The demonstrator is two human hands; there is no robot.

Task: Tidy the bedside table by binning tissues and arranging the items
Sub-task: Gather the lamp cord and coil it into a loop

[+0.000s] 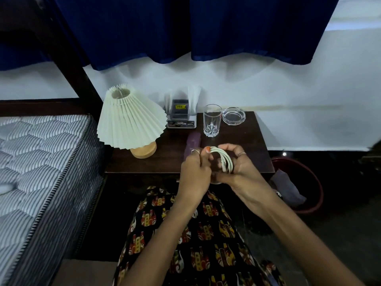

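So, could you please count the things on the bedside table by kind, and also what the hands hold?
Lamp: 1
Tissue holder: 1
Drinking glass: 1
Glass ashtray: 1
Purple object, kind unclear: 1
Coiled white cable, held above the table by the left hand and right hand: 1
Total: 6
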